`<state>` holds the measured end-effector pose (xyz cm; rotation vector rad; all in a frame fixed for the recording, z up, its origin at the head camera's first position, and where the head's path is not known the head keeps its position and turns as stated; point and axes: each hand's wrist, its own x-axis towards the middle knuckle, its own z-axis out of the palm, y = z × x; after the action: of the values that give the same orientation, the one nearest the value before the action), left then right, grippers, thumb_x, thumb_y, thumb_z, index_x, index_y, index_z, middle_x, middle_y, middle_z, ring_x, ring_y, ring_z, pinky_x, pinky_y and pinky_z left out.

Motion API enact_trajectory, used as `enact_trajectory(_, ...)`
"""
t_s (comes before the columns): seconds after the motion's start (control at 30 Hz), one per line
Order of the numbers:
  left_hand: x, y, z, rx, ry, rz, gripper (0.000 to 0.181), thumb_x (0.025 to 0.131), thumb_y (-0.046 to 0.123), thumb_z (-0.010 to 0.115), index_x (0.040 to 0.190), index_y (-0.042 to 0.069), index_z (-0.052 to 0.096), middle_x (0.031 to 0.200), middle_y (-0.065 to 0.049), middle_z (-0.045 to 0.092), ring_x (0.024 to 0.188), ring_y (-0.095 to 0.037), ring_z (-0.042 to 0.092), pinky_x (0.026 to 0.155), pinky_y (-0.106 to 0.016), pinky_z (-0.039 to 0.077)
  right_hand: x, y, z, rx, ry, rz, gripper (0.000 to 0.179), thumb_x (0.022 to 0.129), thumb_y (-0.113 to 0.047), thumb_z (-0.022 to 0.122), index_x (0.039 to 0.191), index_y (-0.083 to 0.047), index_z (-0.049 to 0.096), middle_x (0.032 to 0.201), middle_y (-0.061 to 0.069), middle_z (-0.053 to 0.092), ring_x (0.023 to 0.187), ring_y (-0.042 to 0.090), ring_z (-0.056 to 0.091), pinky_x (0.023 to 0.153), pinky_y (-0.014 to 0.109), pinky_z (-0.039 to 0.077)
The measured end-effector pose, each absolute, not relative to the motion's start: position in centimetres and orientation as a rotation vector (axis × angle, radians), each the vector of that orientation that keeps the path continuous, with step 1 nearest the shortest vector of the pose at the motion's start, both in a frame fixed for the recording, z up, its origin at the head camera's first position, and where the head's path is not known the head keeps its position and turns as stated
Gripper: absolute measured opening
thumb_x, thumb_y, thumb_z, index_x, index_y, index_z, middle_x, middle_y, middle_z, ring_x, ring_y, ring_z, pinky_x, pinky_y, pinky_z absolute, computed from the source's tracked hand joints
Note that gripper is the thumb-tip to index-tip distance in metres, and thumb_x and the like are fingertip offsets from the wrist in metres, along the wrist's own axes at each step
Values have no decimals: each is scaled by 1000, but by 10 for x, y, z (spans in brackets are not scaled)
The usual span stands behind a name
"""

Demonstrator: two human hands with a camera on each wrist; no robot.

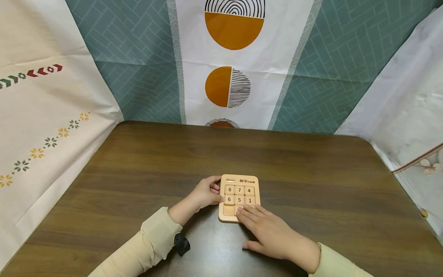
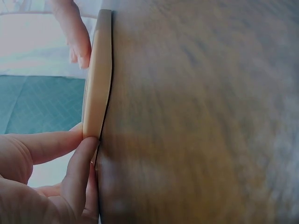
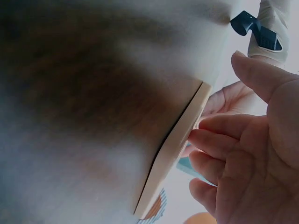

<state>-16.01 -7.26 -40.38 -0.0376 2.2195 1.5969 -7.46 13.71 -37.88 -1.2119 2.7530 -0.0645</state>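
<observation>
A wooden sliding number puzzle (image 1: 257,192) lies flat on the table, its upper rows reading 8 7 4 and 6 5 1. Its bottom-left slot shows no tile. My left hand (image 1: 206,193) holds the puzzle's left edge between thumb and fingers; in the left wrist view its fingertips meet at the corner of the wooden frame (image 2: 99,88). My right hand (image 1: 271,232) lies over the lower right of the board, its extended fingertips on the bottom row and hiding part of it. In the right wrist view the thumb (image 3: 259,77) stands apart from the fingers.
The brown wooden table (image 1: 145,154) runs out to rounded back corners. A patterned teal and white cloth (image 1: 138,57) hangs behind it, with pale cloths at both sides. A black wrist device (image 1: 181,244) sits at my left cuff.
</observation>
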Motion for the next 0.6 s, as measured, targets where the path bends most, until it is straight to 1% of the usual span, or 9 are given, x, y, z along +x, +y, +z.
enact_trajectory(0.13, -160, -74, -403, -54, 2229, 1591, 74, 70, -15, 68, 136, 2, 41, 100, -15, 49, 82, -16, 51, 66, -30, 58, -78, 137, -379, -1283, 2786, -70, 66, 86, -47, 55, 136, -5, 43, 141, 8, 44, 133, 23, 37, 110, 40, 32)
enact_trajectory(0.3, -159, -75, -403, -69, 2235, 1594, 73, 69, -15, 68, 135, 2, 41, 99, -15, 49, 83, -17, 49, 66, -29, 58, -91, 127, -378, -1356, 2837, -115, 70, 86, -48, 56, 137, -3, 40, 141, 11, 44, 133, 24, 37, 110, 40, 33)
enact_trajectory(0.43, -159, -75, -403, -65, 2224, 1606, 73, 69, -16, 68, 135, 2, 41, 99, -14, 48, 82, -16, 49, 66, -29, 58, -101, 118, -378, -1304, 2810, -146, 72, 86, -47, 56, 138, -1, 38, 141, 12, 43, 133, 26, 36, 111, 42, 31)
enact_trajectory(0.6, -160, -75, -403, -41, 2208, 1606, 73, 70, -15, 68, 136, 2, 41, 100, -15, 48, 84, -17, 50, 67, -30, 58, -103, 113, -378, -1200, 2744, -155, 73, 86, -48, 55, 138, -1, 37, 141, 12, 43, 134, 26, 34, 112, 42, 29)
